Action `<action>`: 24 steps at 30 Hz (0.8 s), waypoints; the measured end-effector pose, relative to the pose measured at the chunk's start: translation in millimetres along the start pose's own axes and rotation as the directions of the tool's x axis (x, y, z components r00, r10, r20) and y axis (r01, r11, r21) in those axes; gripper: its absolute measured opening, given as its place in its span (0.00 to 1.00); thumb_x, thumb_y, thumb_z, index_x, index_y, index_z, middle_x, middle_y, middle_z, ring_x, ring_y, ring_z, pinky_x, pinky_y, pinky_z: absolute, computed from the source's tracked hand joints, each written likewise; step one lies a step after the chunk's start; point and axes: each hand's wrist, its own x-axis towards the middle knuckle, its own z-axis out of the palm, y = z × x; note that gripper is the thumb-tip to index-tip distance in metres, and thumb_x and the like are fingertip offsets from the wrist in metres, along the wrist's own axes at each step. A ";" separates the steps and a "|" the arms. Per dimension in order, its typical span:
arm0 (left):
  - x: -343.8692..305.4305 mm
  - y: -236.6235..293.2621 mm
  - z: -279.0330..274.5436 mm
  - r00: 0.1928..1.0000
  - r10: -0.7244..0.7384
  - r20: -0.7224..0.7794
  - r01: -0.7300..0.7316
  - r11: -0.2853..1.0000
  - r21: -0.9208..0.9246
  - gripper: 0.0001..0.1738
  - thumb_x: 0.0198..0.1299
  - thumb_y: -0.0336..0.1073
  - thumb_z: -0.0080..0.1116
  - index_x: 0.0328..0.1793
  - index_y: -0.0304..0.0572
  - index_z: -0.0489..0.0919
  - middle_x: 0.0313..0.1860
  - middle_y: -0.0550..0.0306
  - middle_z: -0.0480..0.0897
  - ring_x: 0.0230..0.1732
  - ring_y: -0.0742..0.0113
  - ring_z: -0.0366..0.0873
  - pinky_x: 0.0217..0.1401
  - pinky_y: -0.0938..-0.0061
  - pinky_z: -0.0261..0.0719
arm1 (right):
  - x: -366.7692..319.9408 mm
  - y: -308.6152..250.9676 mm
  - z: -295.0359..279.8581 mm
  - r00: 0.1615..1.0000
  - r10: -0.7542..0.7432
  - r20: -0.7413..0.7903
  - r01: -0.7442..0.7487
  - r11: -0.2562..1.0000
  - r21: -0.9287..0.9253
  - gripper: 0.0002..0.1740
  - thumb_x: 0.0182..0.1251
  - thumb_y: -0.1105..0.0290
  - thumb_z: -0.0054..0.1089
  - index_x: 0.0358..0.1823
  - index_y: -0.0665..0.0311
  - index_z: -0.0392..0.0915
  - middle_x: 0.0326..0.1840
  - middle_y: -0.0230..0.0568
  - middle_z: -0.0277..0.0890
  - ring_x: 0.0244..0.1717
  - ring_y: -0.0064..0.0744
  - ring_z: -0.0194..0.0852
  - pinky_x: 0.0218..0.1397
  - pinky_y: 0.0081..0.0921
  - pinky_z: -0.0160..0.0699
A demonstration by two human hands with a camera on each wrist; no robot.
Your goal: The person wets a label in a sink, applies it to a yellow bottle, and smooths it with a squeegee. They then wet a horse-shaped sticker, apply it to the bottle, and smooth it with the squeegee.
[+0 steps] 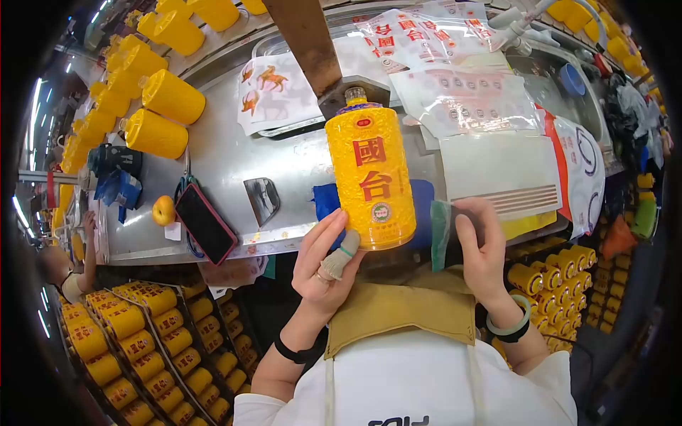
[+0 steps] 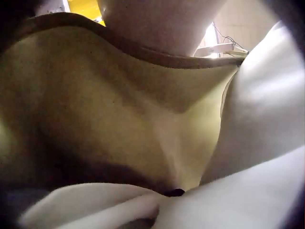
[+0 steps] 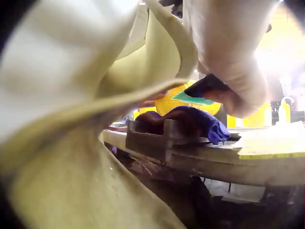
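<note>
A yellow bottle (image 1: 371,181) with red characters and a clear neck lies with its label up on a blue cloth (image 1: 424,202) at the bench's front edge. At the bottle's lower left, my left hand (image 1: 323,266) holds its base end; one digit wears a pale cover with a green band. My right hand (image 1: 486,248), just right of the bottle, grips a dark flat scraper-like piece with a green edge (image 1: 440,234). In the right wrist view, that green edge (image 3: 193,98) overlaps the bottle (image 3: 167,106). Mostly apron (image 2: 119,109) fills the left wrist view, hiding the left hand.
Printed transfer sheets (image 1: 469,99) lie at the back right, and animal-print sheets (image 1: 277,92) at the back left. A phone (image 1: 206,221), an apple (image 1: 163,211) and several yellow bottles (image 1: 172,97) stand or lie leftward. Racks of bottles (image 1: 135,344) fill the floor area.
</note>
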 end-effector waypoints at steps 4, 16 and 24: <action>8.9 7.9 3.3 0.999 -0.016 -0.047 0.016 1.000 0.008 0.24 0.49 0.24 0.83 0.54 0.34 0.89 0.60 0.44 0.86 0.59 0.49 0.85 0.61 0.64 0.86 | 2.3 -4.1 0.4 0.999 -0.036 0.001 0.036 0.997 0.070 0.11 0.80 0.76 0.54 0.59 0.71 0.75 0.51 0.33 0.75 0.50 0.17 0.70 0.56 0.17 0.69; 8.9 7.2 6.1 0.991 0.118 0.068 -0.128 0.978 0.165 0.20 0.54 0.22 0.72 0.51 0.53 0.92 0.68 0.51 0.78 0.68 0.48 0.75 0.68 0.62 0.80 | 3.0 -13.0 7.7 0.998 -0.027 -0.055 0.038 0.978 0.206 0.11 0.81 0.75 0.56 0.59 0.70 0.75 0.51 0.30 0.74 0.50 0.15 0.67 0.56 0.16 0.68; 26.2 27.8 8.5 0.968 0.138 0.210 -0.200 0.931 0.307 0.22 0.52 0.27 0.72 0.54 0.61 0.93 0.71 0.50 0.74 0.67 0.45 0.72 0.66 0.59 0.77 | -5.7 -13.5 4.9 0.996 -0.032 -0.088 0.052 0.969 0.241 0.10 0.81 0.76 0.55 0.57 0.69 0.77 0.51 0.30 0.75 0.51 0.16 0.69 0.57 0.17 0.69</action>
